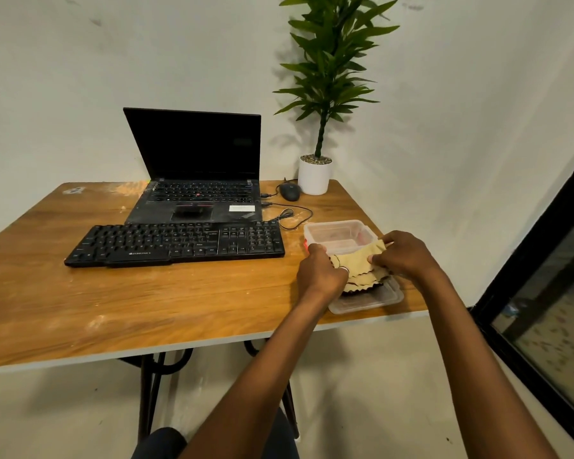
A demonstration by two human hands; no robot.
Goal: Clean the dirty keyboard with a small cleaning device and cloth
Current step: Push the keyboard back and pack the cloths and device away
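A black keyboard (176, 243) lies on the wooden table (113, 299) in front of a laptop. To its right, both hands hold a yellow cloth (358, 261) with a dark scalloped edge. My left hand (320, 271) grips its left side and my right hand (403, 253) pinches its right side. The cloth hangs over a clear plastic lid (375, 299) near the table's front right edge. Something dark lies under the cloth, mostly hidden. A small red thing (306, 245) peeks out by my left hand; the cleaning device is not clearly visible.
An open black laptop (199, 180) stands behind the keyboard. A clear plastic container (338, 235) sits just beyond the hands. A black mouse (290, 191) with cables and a potted plant (315, 173) stand at the back right. A dark-framed window (544, 293) is on the right.
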